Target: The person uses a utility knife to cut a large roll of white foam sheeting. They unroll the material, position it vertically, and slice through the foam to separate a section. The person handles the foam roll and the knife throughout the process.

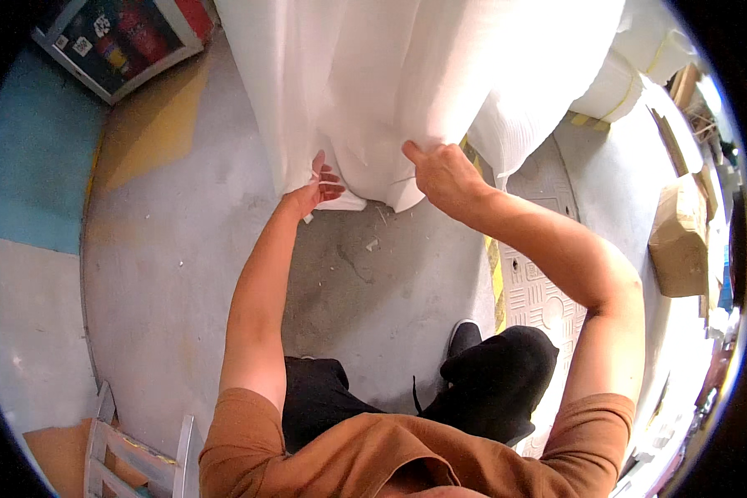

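A large white sack or hanging sheet (365, 91), soft and folded, fills the top middle of the head view, its lower edge close to the floor; its exact kind I cannot make out. My left hand (311, 191) is at the left part of that lower edge, fingers spread, palm turned to the right and against or very near the white material. Over on the right side, my right hand (448, 176) has its fingers curled, thumb and forefinger at a fold of the white sheeting. Whatever lies inside its curled fingers is hidden.
More white bundles (631, 75) stand at the far right, with a brown cardboard box (679, 236) nearer. A patterned floor plate (548, 290) runs beside yellow-striped tape. At upper left is a framed cabinet (120, 41); a metal frame (137, 456) stands at lower left.
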The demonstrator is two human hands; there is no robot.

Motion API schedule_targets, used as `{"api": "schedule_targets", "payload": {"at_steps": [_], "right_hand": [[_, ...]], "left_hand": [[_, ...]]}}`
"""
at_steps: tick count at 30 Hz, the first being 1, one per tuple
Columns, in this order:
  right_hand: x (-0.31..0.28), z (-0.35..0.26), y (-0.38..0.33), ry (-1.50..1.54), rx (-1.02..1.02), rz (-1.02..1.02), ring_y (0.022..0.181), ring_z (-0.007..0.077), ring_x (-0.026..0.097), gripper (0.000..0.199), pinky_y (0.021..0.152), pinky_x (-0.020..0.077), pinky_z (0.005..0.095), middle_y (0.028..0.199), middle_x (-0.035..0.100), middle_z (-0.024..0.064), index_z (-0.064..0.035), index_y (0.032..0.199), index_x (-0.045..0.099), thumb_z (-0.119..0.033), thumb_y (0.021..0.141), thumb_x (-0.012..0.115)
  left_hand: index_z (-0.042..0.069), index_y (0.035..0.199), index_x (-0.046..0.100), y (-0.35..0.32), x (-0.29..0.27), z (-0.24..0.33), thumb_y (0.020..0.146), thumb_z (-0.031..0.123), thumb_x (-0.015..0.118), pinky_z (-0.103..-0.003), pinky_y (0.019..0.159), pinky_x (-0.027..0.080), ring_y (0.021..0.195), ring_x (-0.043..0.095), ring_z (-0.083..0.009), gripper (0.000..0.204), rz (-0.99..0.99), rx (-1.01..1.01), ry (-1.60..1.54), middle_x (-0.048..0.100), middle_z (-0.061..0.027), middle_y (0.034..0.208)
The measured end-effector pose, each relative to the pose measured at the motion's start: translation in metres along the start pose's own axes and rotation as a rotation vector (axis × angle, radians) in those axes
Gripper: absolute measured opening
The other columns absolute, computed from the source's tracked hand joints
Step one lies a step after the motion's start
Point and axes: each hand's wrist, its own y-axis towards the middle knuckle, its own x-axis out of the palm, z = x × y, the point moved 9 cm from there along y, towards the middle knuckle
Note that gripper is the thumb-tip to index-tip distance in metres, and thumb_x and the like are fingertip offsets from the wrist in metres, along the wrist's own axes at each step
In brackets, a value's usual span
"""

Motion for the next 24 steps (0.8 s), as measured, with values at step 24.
{"api": "schedule_targets", "payload": {"at_steps": [24], "right_hand": [[0.086, 0.048, -0.068, 0.423, 0.362, 0.0, 0.075, 0.0233, 0.067, 0.046, 0.062, 0.0539, 0.0332, 0.084, 0.068, 0.0099, 0.0016, 0.127, 0.051, -0.017, 0.085, 0.06]], "left_hand": [[0.014, 0.132, 0.046, -0.207, 0.238, 0.22, 0.082, 0.012, 0.064, -0.05, 0.098, 0.038, 0.122, 0.043, -0.0284, 0.053, 0.394, 1.927, 1.68, 0.041, -0.0101, 0.136]]}}
